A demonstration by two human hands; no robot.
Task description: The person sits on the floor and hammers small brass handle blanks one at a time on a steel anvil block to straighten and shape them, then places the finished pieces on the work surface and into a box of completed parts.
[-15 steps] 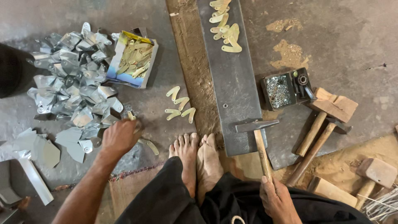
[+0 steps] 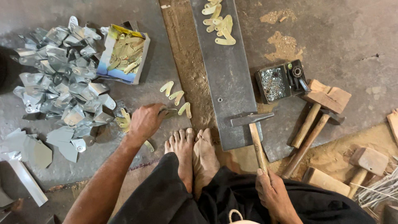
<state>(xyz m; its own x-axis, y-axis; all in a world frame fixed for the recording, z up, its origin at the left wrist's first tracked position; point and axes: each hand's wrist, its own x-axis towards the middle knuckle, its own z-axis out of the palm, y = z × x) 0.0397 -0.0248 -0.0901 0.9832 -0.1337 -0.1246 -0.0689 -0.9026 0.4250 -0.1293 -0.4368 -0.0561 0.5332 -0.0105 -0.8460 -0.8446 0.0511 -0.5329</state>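
Now over by the bare feet [image 2: 194, 155], left hand [image 2: 143, 122] shifted right from the grey metal pile [image 2: 62, 89], fingers curled onto a dark metal piece [image 2: 168, 112] beside the brass strips [image 2: 178, 97]. Right hand [image 2: 271, 193] wrapped shut round the hammer [image 2: 253, 132], head resting on the steel plate [image 2: 226, 79].

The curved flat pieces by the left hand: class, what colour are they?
Pale brass-yellow curved pieces, clearest in the head view, just beyond the left hand.

Grey floor [image 2: 352, 37], steel slab [image 2: 226, 79], metal pieces [image 2: 62, 79], wooden mallets [image 2: 323, 103]
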